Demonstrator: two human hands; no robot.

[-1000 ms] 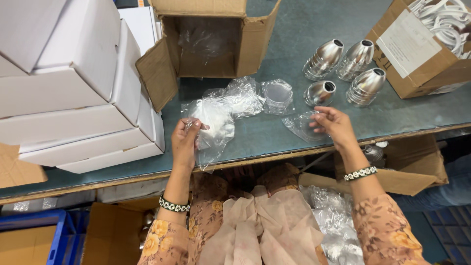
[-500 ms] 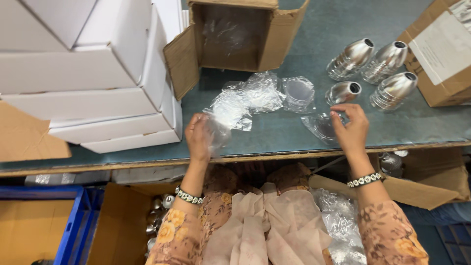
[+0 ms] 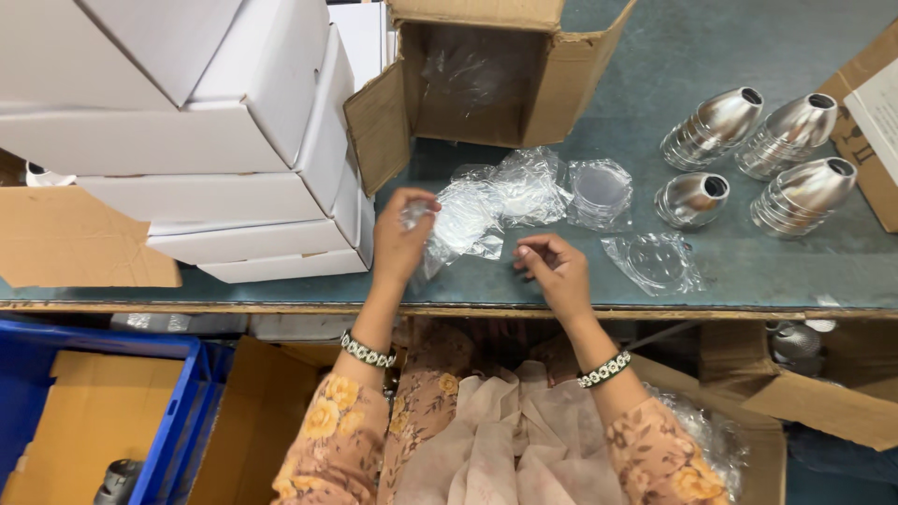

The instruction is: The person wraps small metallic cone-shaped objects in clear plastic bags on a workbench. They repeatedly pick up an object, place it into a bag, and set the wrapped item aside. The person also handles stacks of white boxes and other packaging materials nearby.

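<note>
The left hand pinches a clear plastic bag near the table's front edge; the right hand, loosely curled and empty, should take the bag's free edge; best pulled gently apart.

A grey-green table with a worn wooden near edge. At far left, stacked white boxes, a flat sheet of brown cardboard tucked beneath on the near side. Far centre, an open brown carton lying on its side, clear film inside. Just near it, crumpled clear plastic bags and a bagged stack of clear round discs. Further right, another clear bag. At right, four stacks of nested silver metal cones, lying on their sides. At the right edge, another brown carton, partly out of view.
</note>
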